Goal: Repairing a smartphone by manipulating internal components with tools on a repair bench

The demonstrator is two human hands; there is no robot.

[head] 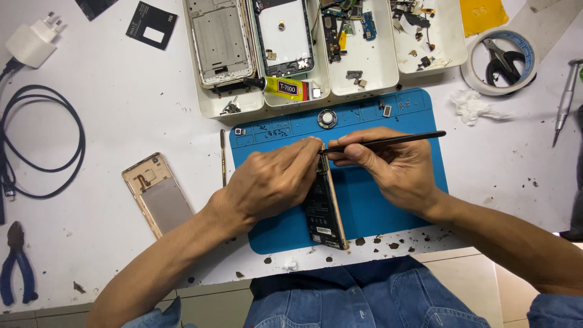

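An opened phone (325, 203), its dark inside and battery showing and a gold rim along its right edge, stands tilted on its long side on a blue work mat (388, 200) near the front of the white tabletop (121, 121). The left hand (270, 182) lies over the phone's upper left part, its fingers (306, 149) closed on the top end of the phone. The right hand (388, 167) has its fingers pinched narrowly around a thin black prying tool (388, 142), whose tip meets the phone's top edge just beside the left fingertips; the tool's shaft runs out to the right, almost level.

On the mat above the hands lie a small round speaker part (327, 118) and scattered tiny screws. Just left of the mat rests a slim metal spudger (223, 157), and farther left a gold phone back cover (156, 193) lies face down. Behind the mat stand white trays (364, 79) holding a phone frame, another stripped phone, a yellow tube of glue (282, 87) and loose small parts. At the right are a roll of tape (501, 61) with black scissors inside it, a crumpled tissue (472, 106) and a screwdriver (565, 100). At the left are a white charger (31, 41) with a black cable (42, 143), and blue-handled pliers (15, 264) near the front edge.
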